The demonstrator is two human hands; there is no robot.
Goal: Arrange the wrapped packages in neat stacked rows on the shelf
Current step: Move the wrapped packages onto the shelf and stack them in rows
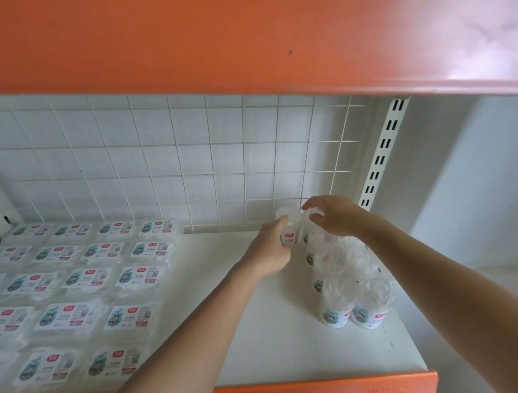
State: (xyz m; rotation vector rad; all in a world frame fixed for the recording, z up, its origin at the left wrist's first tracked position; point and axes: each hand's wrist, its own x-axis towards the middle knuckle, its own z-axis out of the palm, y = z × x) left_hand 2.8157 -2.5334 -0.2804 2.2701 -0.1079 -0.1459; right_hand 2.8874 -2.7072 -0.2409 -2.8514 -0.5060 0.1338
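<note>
Observation at the right rear of the shelf (262, 342). The left hand (271, 250) was closed around the side of an upright wrapped package (289, 230), with the red label showing just past the knuckles. The gripping fingers were hidden behind the package.

The right hand (335, 216) sat just beside that grip, on its right. Its fingers were curled down onto the crinkled clear wrap (310, 214) at the top. Whether they pinched the wrap or merely touched it could not be established.

The held package stood on the shelf surface, close against the wire grid (181, 160) directly behind the grip. On the near side of the grip, a double row of upright packages (343, 284) ran toward the orange front edge (308, 392), and the row's far end passed under the right hand.

Well to the left of the grip, across a bare strip of shelf, flat labelled packages (66, 282) lay in even rows. A slotted white post (383, 155) rose to the right of the grip.
</note>
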